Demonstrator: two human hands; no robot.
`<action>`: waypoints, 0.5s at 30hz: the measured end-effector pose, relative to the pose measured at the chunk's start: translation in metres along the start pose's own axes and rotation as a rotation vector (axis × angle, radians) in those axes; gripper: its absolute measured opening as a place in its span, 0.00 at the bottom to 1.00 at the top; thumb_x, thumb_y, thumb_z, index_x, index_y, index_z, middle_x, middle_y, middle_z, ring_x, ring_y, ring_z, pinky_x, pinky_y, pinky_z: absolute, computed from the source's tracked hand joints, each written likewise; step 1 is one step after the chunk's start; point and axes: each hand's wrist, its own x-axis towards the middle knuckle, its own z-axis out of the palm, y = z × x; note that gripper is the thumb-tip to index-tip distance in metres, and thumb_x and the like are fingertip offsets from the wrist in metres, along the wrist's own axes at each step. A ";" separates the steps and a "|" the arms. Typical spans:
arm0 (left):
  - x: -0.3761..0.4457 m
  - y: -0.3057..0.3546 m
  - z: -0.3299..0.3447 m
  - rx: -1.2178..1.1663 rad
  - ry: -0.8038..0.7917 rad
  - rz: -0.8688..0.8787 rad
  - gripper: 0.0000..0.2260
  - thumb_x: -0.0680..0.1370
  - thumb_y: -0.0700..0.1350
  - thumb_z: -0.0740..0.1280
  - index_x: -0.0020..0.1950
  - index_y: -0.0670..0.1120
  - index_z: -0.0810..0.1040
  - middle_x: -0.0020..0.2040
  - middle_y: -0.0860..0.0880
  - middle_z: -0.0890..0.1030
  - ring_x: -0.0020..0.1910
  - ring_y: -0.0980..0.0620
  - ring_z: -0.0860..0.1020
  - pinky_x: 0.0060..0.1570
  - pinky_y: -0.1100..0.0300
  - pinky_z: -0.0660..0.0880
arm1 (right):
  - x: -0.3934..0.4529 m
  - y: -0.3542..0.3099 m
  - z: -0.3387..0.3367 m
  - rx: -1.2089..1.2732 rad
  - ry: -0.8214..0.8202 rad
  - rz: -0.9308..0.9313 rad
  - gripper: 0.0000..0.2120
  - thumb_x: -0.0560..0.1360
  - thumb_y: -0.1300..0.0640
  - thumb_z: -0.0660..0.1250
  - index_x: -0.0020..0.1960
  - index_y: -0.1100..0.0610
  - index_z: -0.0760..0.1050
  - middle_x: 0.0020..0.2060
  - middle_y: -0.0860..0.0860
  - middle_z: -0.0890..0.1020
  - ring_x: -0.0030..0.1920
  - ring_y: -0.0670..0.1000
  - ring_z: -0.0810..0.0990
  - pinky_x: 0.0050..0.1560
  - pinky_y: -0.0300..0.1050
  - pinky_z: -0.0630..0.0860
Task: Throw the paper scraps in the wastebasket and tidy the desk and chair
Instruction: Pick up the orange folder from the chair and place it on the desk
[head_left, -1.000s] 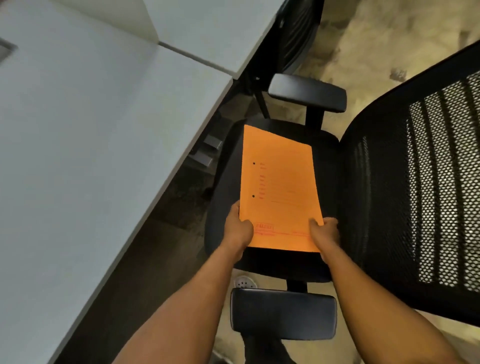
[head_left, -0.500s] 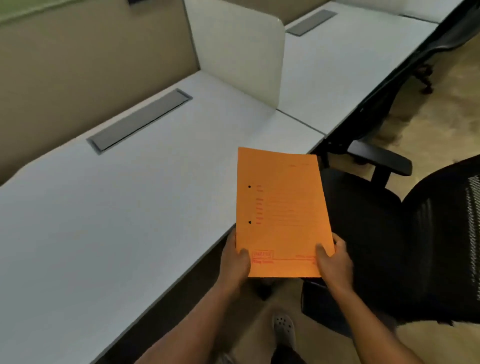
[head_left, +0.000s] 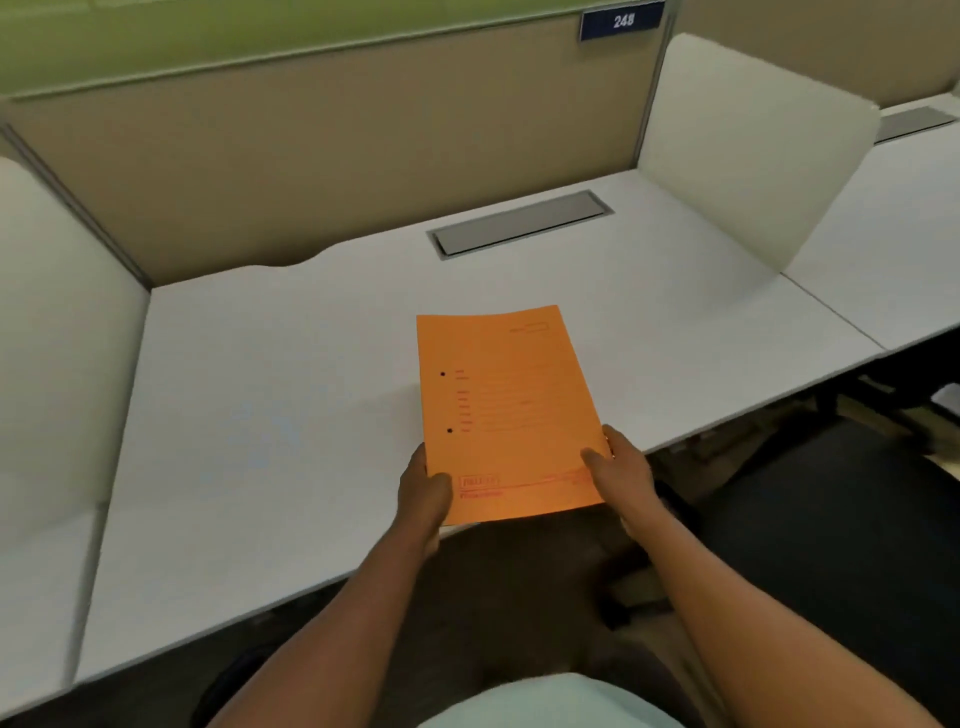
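An orange paper folder (head_left: 506, 410) with two punched holes and red print hangs over the front part of the white desk (head_left: 270, 415). My left hand (head_left: 423, 496) grips its near left corner and my right hand (head_left: 621, 473) grips its near right corner. The folder's near edge reaches past the desk's front edge. The black chair (head_left: 841, 519) shows only as a dark seat at the right. No paper scraps or wastebasket are in view.
A grey cable flap (head_left: 519, 223) is set in the desk's back. White dividers (head_left: 743, 150) flank the desk left and right, a tan partition (head_left: 332, 156) with a blue number plate stands behind. A neighbouring desk (head_left: 883, 244) lies to the right.
Both hands lifted the orange folder off the chair seat and carried it left, over the desk. My view swung from the chair to face the desk.
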 end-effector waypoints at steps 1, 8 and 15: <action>0.002 0.000 -0.013 -0.009 0.029 -0.003 0.12 0.79 0.44 0.63 0.53 0.63 0.75 0.48 0.54 0.83 0.44 0.53 0.83 0.39 0.55 0.80 | 0.002 -0.008 0.011 0.007 -0.033 -0.010 0.18 0.79 0.54 0.60 0.69 0.50 0.67 0.57 0.48 0.78 0.47 0.42 0.75 0.42 0.38 0.71; 0.033 0.007 -0.071 -0.070 0.176 -0.038 0.15 0.78 0.43 0.60 0.48 0.66 0.76 0.44 0.57 0.83 0.42 0.56 0.83 0.31 0.63 0.77 | 0.034 -0.062 0.071 -0.063 -0.180 -0.085 0.17 0.79 0.55 0.59 0.67 0.54 0.70 0.57 0.51 0.79 0.53 0.52 0.78 0.54 0.51 0.74; 0.105 0.026 -0.089 -0.097 0.279 -0.028 0.19 0.75 0.37 0.58 0.57 0.57 0.77 0.49 0.54 0.82 0.47 0.53 0.81 0.36 0.60 0.77 | 0.108 -0.099 0.113 -0.052 -0.224 -0.083 0.24 0.78 0.54 0.63 0.73 0.54 0.65 0.64 0.52 0.76 0.61 0.56 0.76 0.62 0.58 0.73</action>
